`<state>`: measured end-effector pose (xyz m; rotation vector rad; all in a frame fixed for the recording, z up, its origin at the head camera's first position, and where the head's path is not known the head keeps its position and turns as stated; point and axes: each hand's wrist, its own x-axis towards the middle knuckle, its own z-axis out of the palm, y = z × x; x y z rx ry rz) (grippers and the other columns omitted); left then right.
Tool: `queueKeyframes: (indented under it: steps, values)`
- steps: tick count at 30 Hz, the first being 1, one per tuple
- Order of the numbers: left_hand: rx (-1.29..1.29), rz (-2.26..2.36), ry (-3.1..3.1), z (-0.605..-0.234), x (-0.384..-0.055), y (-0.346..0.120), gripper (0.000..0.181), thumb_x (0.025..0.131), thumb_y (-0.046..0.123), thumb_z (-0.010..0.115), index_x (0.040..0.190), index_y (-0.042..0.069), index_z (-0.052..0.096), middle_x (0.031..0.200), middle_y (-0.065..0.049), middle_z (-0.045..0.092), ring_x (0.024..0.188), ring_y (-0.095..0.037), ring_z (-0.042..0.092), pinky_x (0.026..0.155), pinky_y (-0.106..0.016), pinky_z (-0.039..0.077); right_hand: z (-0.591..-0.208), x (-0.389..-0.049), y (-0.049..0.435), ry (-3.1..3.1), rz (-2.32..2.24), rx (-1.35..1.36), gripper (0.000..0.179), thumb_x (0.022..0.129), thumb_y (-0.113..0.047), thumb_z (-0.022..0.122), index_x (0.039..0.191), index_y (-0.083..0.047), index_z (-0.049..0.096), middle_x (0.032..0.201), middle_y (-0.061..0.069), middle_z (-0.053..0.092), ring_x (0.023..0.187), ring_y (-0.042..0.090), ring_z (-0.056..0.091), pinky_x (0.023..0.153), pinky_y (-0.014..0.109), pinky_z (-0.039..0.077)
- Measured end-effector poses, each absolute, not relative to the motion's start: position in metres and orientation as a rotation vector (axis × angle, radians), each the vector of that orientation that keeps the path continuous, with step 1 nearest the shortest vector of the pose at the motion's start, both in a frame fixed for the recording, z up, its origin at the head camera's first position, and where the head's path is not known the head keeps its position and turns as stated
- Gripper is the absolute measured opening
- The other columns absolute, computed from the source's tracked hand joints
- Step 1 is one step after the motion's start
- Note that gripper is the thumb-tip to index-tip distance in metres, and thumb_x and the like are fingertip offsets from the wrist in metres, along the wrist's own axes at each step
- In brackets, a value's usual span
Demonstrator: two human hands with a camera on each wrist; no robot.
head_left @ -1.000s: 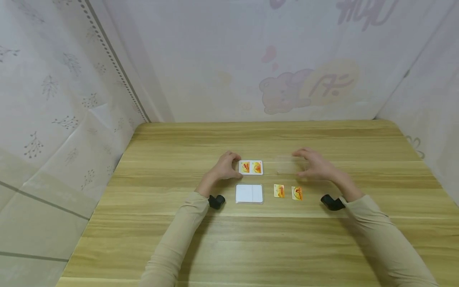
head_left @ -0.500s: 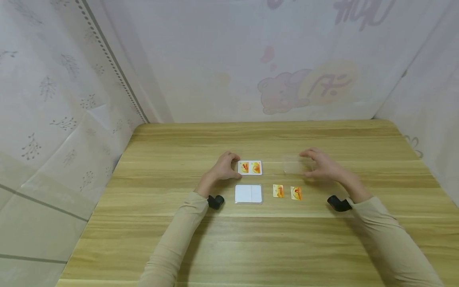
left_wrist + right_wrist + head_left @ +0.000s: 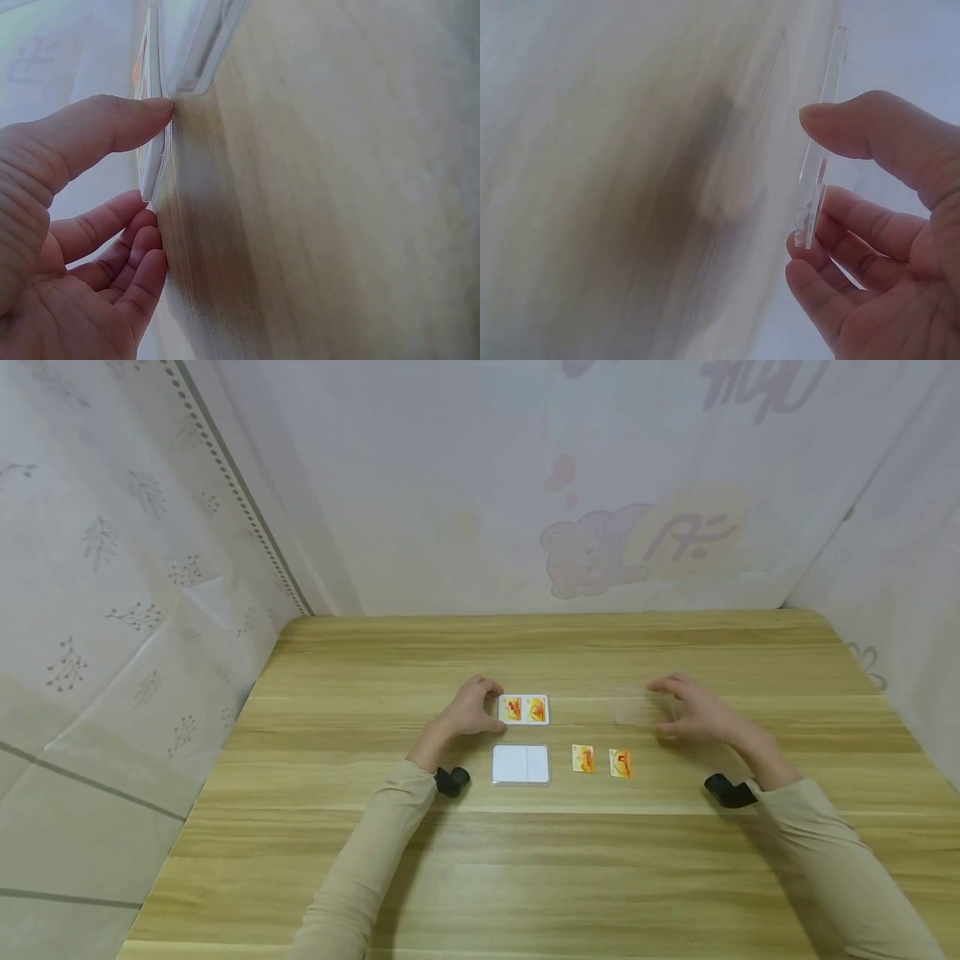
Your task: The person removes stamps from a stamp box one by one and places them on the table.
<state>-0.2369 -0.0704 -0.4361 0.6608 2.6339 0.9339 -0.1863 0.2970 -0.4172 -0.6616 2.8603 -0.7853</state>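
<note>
At the table's middle my left hand (image 3: 472, 707) grips a flat white stamp holder (image 3: 524, 710) by its left end, thumb on the near edge and fingers on the far one. Two red and yellow stamps (image 3: 536, 709) lie side by side in it. My right hand (image 3: 699, 710) holds a thin clear plastic cover (image 3: 633, 706) between thumb and fingers; in the right wrist view the clear cover (image 3: 823, 135) appears edge-on above the table. Nearer the person lies a second holder (image 3: 521, 764), white inside with clear edges. Right of it rest two loose stamps, a yellow stamp (image 3: 582, 758) and a red-arched stamp (image 3: 620, 763).
All of this is on a wood-grain table (image 3: 480, 877). A pale printed curtain (image 3: 420, 510) hangs behind it, with another patterned curtain (image 3: 150, 610) on the left. Each wrist carries a black camera mount (image 3: 729, 791).
My right hand has moved to the right, taking the clear cover away from the stamp holder. The left hand, both holders and the stamps have stayed in place.
</note>
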Motion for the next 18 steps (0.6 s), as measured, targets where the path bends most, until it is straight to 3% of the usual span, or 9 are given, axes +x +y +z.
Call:
queueKeyframes:
  steps: [10, 18]
  values:
    - [0.659, 0.922, 2.629, -0.433, -0.236, -0.07, 0.056, 0.071, 0.011, 0.079, 0.118, -0.007, 0.055, 0.112, -0.016, 0.051, 0.106, -0.028, 0.047, 0.095, -0.037, 0.039, -0.421, -0.183, 0.314, 2.883, -0.791, -0.634, 0.06, 0.071, -0.001, 0.076, 0.122, 0.014, 0.049, 0.116, 0.031, 0.049, 0.101, 0.046, 0.051, 0.083, 0.057, 0.044]
    - [0.651, 0.918, 2.635, -0.434, -0.236, -0.07, 0.055, 0.072, 0.011, 0.079, 0.118, -0.006, 0.055, 0.111, -0.015, 0.05, 0.104, -0.027, 0.046, 0.095, -0.037, 0.039, -0.424, -0.181, 0.323, 2.891, -0.735, -0.65, 0.059, 0.071, -0.006, 0.078, 0.121, 0.014, 0.051, 0.114, 0.03, 0.051, 0.099, 0.043, 0.051, 0.081, 0.056, 0.044]
